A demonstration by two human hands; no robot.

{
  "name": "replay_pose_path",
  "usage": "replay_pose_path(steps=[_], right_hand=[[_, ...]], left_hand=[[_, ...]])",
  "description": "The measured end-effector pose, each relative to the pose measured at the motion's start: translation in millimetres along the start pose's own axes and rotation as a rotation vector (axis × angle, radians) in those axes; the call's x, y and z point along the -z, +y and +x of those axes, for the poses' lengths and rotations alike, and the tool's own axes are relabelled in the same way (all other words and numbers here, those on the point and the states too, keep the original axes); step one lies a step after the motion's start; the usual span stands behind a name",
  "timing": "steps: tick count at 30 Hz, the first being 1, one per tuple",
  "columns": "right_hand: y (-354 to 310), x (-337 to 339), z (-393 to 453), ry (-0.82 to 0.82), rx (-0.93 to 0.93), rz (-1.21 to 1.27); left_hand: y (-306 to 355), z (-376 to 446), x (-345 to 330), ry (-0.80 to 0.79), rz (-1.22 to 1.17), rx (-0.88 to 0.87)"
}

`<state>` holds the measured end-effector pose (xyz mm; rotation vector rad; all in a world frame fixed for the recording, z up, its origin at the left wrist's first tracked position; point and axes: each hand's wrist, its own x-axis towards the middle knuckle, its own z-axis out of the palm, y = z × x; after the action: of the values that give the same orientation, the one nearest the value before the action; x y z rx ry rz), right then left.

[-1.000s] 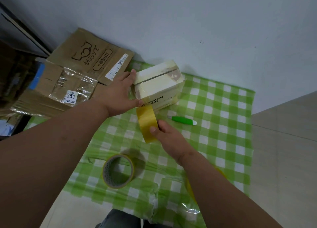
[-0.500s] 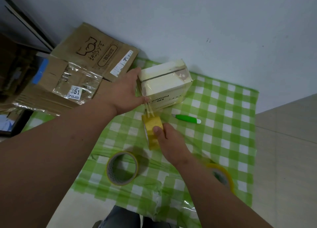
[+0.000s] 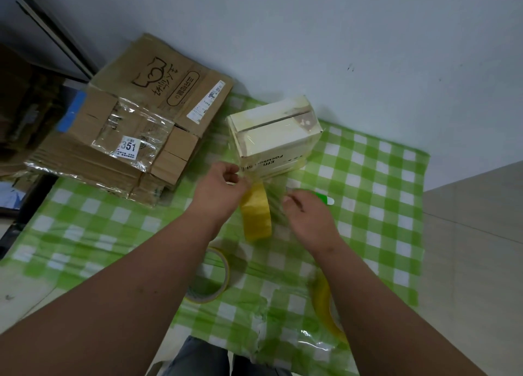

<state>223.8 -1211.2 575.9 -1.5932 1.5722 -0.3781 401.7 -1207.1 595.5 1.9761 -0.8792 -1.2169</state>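
The tape roll (image 3: 256, 215) is pinched at its top by the left hand (image 3: 220, 187), just below the box (image 3: 273, 133). The right hand (image 3: 310, 220) is curled just beside it, and its grip cannot be told.

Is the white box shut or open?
Shut: the white box has its top flaps lying flat, meeting at a seam, with glossy tape across one end.
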Motion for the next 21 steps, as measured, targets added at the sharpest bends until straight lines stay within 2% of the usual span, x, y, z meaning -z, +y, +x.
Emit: replay_pose_path(steps=[2,7,11,21], right_hand=[[8.4,7.2,8.6,0.077,-0.012,-0.149],[26.8,10.3,22.2,-0.06,-0.11,-0.533],[38.3,9.3,20.4,-0.04,-0.114,-0.702],[54.8,9.9,23.5,0.008,-0.182,-0.674]], left_hand=[[-0.8,-1.9,-1.1,-0.008,-0.059,0.042],[-2.7,-2.2,-5.6,-0.005,-0.168,0.144],[-6.1,0.6,-9.0,-0.016,-0.197,0.173],[-12.3,1.5,-11.1,-0.027,-0.324,0.194]])
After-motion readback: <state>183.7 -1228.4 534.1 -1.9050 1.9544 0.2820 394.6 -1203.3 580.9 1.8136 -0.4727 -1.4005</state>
